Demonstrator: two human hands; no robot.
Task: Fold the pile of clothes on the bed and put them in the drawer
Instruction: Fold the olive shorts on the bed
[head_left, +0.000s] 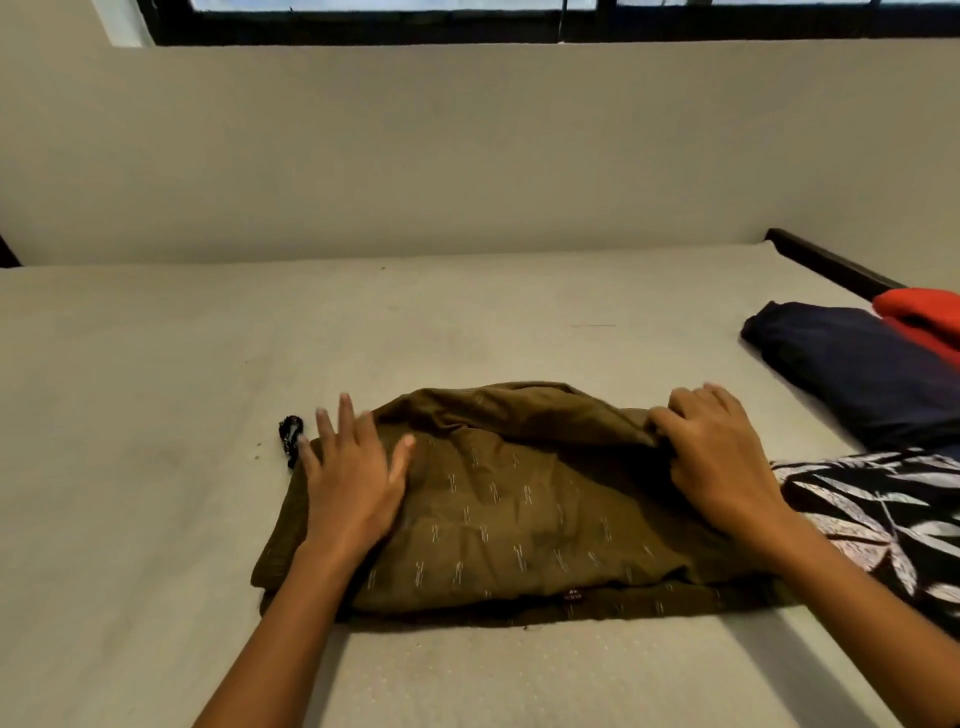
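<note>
While the olive-brown patterned garment (509, 509) lies part-folded on the bed (156, 389), it is pressed flat by the left hand (353, 483), fingers spread wide, and its far fold is pinched by the right hand (711, 457). Creases are best smoothed outward and edges aligned before the fold is closed.

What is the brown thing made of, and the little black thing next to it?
The brown garment looks like soft matte woven cloth, perhaps cotton: it creases and carries small pale stitched dashes. The little black thing looks like a braided cord or band with pale flecks; too small to be sure.
</note>
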